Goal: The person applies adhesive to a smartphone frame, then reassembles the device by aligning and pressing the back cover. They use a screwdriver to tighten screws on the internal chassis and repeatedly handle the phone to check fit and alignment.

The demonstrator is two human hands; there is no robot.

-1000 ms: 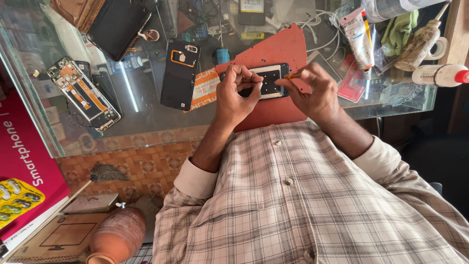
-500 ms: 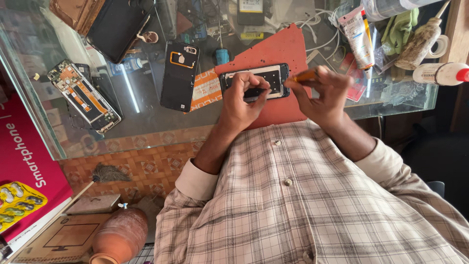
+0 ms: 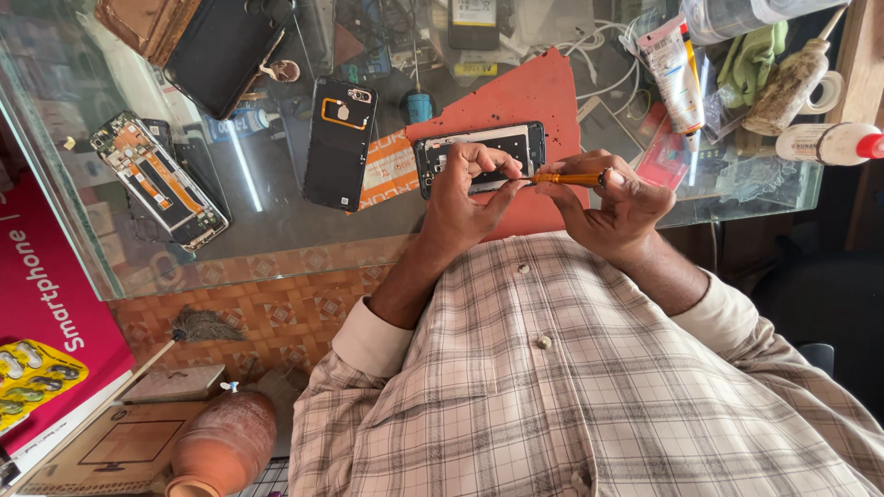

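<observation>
An opened smartphone with its back removed lies on a red mat on the glass counter. My left hand grips the phone's near edge, fingers curled over its frame. A small screwdriver with an orange handle lies level in my right hand, pinched between thumb and fingers. Its tip points left at the phone's lower right corner, next to my left thumb.
A black phone back cover lies left of the mat, a stripped phone frame farther left. A dark case, tube, white bottle with red cap and brush crowd the counter. A clay pot stands below.
My right hand has drawn back from over the phone toward the right. The screwdriver has turned level, with its tip at the phone's edge. My left hand has stayed on the phone.
</observation>
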